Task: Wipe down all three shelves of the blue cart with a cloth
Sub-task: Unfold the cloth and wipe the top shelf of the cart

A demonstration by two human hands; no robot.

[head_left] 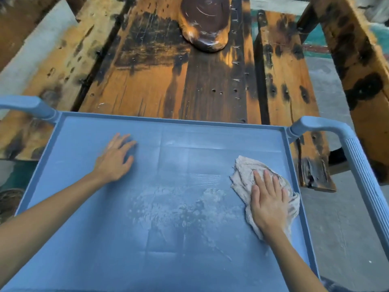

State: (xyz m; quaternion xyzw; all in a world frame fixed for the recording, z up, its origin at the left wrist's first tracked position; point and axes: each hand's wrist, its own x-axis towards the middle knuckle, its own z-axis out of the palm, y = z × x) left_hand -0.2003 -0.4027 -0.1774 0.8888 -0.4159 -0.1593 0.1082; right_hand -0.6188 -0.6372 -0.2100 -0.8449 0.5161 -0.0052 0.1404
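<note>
- One shelf in view, the top shelf (84,207) of the blue cart (357,165); I judge this is step one of three, top still being wiped, the lower two shelves not visible from my head view.
- My right hand (268,201) lies flat on the cloth (242,171), fingers straight and close together, palm pressing down. No curl round the fabric; it is pushed, not gripped.
- Cloth is a crumpled greyish rag, sitting on the top shelf close to the right rim, nearer the far half than the near edge. Part of it bunches out beyond the fingertips, part trails under the wrist.
- My left hand (114,159) rests on the bare shelf surface at left-centre, fingers spread and roughly straight, holding nothing. Looks like bracing the cart, my guess.
- White dusty smear (179,207) sits mid-shelf, just left of the cloth, not yet cleared. Fainter streaks run toward the near edge.
- Next move, as I judge it: sweep the cloth leftward through that smear with steady flat pressure, then cover the left side and corners along the raised rim.
- Left hand would need to lift off so the patch under it gets wiped too.
- Cart handles (31,106) stick out at both far corners; wooden bench (168,81) sits beyond the cart, not part of the job.
</note>
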